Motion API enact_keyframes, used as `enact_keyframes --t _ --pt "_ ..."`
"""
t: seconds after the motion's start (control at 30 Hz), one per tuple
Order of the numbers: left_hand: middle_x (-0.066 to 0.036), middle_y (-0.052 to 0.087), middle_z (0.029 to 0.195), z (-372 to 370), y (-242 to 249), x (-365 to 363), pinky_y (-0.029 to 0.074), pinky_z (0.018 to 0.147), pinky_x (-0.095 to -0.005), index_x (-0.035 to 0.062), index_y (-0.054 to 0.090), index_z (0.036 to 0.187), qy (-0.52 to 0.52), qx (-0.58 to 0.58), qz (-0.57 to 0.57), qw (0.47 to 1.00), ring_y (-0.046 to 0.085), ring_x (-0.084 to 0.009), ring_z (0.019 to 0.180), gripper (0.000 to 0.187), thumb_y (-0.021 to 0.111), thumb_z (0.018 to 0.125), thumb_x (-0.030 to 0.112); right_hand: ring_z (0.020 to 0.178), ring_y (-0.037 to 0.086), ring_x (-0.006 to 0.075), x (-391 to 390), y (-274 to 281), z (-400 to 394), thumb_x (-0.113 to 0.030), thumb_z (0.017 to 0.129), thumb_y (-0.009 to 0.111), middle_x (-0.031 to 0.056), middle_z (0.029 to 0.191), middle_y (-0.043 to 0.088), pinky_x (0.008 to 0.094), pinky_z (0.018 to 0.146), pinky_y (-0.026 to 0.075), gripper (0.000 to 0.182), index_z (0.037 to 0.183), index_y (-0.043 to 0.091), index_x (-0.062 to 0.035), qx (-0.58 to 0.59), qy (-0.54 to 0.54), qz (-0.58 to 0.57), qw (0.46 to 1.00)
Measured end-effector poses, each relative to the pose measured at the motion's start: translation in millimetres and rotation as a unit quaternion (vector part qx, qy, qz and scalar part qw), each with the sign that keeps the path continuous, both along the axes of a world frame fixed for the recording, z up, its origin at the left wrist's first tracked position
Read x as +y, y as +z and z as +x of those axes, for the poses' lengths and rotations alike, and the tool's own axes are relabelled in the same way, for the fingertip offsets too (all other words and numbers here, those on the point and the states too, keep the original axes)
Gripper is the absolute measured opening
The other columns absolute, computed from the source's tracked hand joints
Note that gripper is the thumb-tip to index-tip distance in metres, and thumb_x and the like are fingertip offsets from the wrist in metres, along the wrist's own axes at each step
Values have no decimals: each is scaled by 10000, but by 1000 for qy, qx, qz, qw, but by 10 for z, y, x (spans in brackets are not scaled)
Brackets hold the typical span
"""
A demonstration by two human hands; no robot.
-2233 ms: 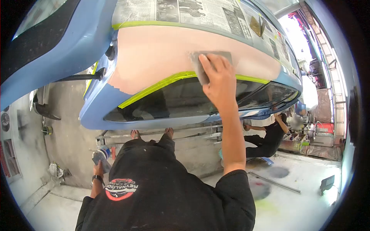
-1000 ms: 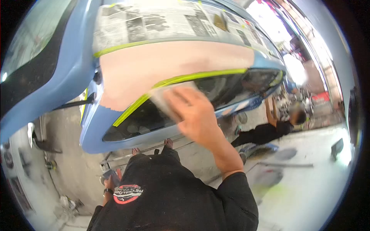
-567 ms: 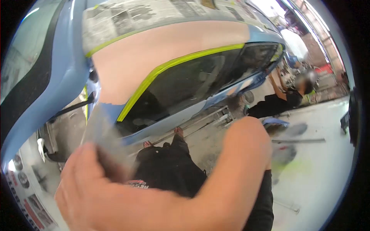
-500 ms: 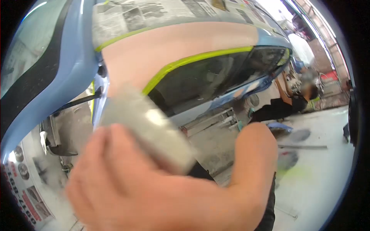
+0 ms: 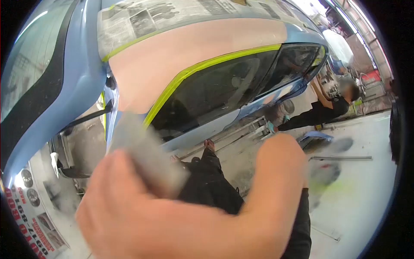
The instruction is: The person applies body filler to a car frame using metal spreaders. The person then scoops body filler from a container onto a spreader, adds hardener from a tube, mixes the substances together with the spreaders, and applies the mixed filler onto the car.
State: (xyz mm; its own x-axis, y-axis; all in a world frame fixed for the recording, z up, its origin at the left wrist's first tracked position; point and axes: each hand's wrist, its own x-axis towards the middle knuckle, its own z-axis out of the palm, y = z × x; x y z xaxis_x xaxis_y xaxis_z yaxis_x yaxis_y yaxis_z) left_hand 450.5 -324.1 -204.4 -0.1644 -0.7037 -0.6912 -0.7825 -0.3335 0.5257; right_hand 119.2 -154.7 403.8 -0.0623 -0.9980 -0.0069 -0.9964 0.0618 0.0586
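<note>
My right hand, blurred and close to the camera, is closed around a grey sanding block. Its fingers wrap one side of the block, and the thumb is hidden. Behind the block is a light-blue car whose roof side has a pale pink coating. The block overlaps the coating's lower end in this view. Yellow-green masking tape runs along the top of the dark side window. My left hand is out of view.
Newspaper covers the roof. At the left stands a blue panel with glass. My bare foot is on the floor beside the car. Another person crouches at the right. A printed sign lies at lower left.
My right hand stays closed on the block, which now shows lower and further left. The car has shifted slightly up and left in view, and my legs and a foot now show more.
</note>
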Motion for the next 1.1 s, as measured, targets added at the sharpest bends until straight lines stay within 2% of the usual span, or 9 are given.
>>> enact_keyframes --t 0.07,0.3,0.43,0.57,0.63,0.73,0.87,1.03,1.1 --pt "-195 683 1059 25 -59 31 530 785 -415 -107 567 1244 -4 -4 3 1000 667 -281 900 658 656 898 445 792 601 222 79 60 4 -263 693 751 30 837 635 349 796 456 281 893 706 -71 66 -139 60 986" --pt "-191 682 1058 43 -481 258 532 783 -416 -100 559 1260 -2 8 28 1000 667 -279 894 664 657 899 449 912 653 335 1067 -1067 -1049 -44 756 625 119 1014 676 399 779 535 312 1055 707 -71 -203 -275 -59 938" --pt "-176 683 1070 148 -697 228 529 782 -416 -75 589 1249 -85 -5 100 991 662 -274 894 644 661 888 453 847 696 347 2471 -3505 -984 -131 818 596 155 906 694 449 699 559 193 942 743 -109 -28 -523 272 807" --pt "-158 682 1102 290 -757 280 530 782 -419 -40 588 1276 -121 -61 120 983 661 -277 923 624 677 870 426 1006 659 388 4364 -5209 290 -204 793 593 246 1023 686 463 794 517 270 953 734 -37 -264 -540 424 677" --pt "-153 680 1122 420 -872 339 528 786 -423 -27 565 1309 -115 -71 123 983 662 -276 950 630 684 864 402 1061 647 378 4854 -5043 1030 -243 829 550 250 1068 676 454 829 522 312 968 730 -30 -389 -634 316 589" --pt "-174 650 1231 503 -933 277 516 831 -438 -12 502 1376 -74 -160 174 969 655 -308 1042 674 699 853 364 1085 646 342 4808 -4718 1482 -278 880 496 202 1119 679 433 865 528 351 1061 704 -60 -322 -449 484 679" --pt "-156 696 858 589 -1035 345 496 652 -451 -64 634 1115 -113 -159 106 975 634 -322 768 658 600 888 552 1209 600 260 5689 -5247 2296 -320 962 457 108 1305 631 389 962 509 436 1334 582 -130 -320 -654 385 567" --pt "-191 656 1120 281 -795 237 513 774 -537 -9 515 1318 -68 -219 241 943 622 -371 992 728 589 884 571 975 694 340 4755 -4275 1616 -280 821 592 173 975 725 419 834 546 273 915 750 -79 -220 -518 453 692" --pt "-204 628 1196 249 -857 225 506 812 -570 0 488 1361 -85 -201 266 939 601 -393 1068 770 581 884 598 984 683 369 4326 -4073 1490 -272 798 613 190 972 721 444 842 538 290 952 736 -60 -250 -754 301 528"
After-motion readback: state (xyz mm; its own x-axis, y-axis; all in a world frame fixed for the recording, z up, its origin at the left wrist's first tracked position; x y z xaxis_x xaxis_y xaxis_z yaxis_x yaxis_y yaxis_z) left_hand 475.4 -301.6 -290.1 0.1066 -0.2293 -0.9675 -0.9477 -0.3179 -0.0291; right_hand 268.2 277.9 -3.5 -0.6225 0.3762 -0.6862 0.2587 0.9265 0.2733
